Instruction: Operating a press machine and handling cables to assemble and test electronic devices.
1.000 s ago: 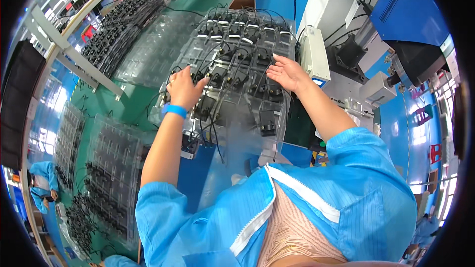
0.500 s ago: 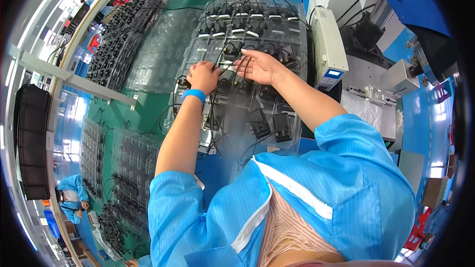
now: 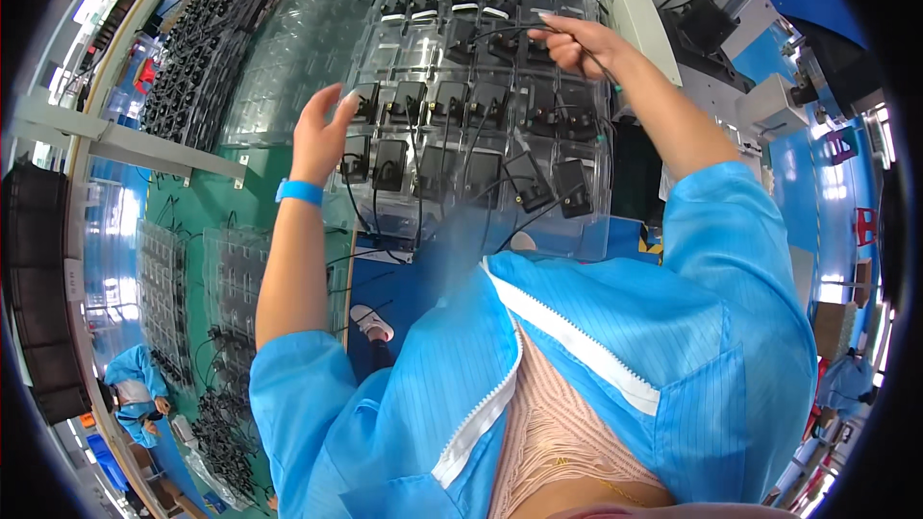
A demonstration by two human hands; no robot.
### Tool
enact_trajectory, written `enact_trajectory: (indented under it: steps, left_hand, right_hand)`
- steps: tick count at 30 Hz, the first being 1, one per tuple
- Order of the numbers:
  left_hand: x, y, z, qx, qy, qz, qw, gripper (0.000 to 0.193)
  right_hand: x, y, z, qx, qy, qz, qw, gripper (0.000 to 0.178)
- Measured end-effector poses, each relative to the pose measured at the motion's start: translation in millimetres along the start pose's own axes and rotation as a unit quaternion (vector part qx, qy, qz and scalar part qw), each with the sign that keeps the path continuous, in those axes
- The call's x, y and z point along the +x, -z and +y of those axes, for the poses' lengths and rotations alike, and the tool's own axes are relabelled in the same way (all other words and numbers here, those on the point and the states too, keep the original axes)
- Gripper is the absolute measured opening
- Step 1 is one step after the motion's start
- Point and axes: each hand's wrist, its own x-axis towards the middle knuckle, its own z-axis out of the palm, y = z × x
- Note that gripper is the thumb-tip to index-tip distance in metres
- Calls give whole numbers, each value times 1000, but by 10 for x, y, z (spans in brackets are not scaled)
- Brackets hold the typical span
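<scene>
A clear plastic tray [image 3: 409, 53] lies in front of me, with rows of black power adapters [image 3: 449, 102] in its compartments. Over its far right part, my right hand [image 3: 585, 46] is closed on a thin black cable [image 3: 510, 30]. The cable runs left towards the adapters and passes back over the hand to the wrist. My left hand [image 3: 317, 139] is held up by the tray's left edge, thumb and fingers apart, with nothing in it. Cables from the nearer adapters hang over the tray's front edge. Several adapters in the far rows have white bands.
Right of the tray stands a light-grey instrument box [image 3: 636, 24], with a metal machine beyond. Empty clear trays [image 3: 293, 72] and a dense pile of black adapters [image 3: 197, 67] lie on the left. A metal bar [image 3: 159, 142] juts in there. A person in blue [image 3: 137, 380] is at lower left.
My left hand has left the cables and drawn away left, opening. My right hand has moved right and farther away with a cable. The middle adapters are now uncovered, and my view has shifted slightly.
</scene>
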Motion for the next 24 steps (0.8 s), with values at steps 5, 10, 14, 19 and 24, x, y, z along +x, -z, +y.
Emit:
enact_trajectory:
  steps: [5,10,14,19,24]
  left_hand:
    - [-225,40,-311,-30,67,-36,997,47]
    - [-239,-40,-168,12,136,-183,974,44]
    - [-338,-223,201,14,142,-259,955,36]
    - [-406,-573,126,-212,147,-277,926,31]
    - [-407,-706,222,-350,257,-319,842,28]
  right_hand:
    - [-414,-146,157,-331,-6,176,927,24]
    - [-831,-427,216,-576,-56,298,759,29]
    - [-947,-304,284,-501,-188,246,808,34]
    - [-932,-173,669,-390,-136,122,903,35]
    - [-898,80,552,-628,7,221,746,35]
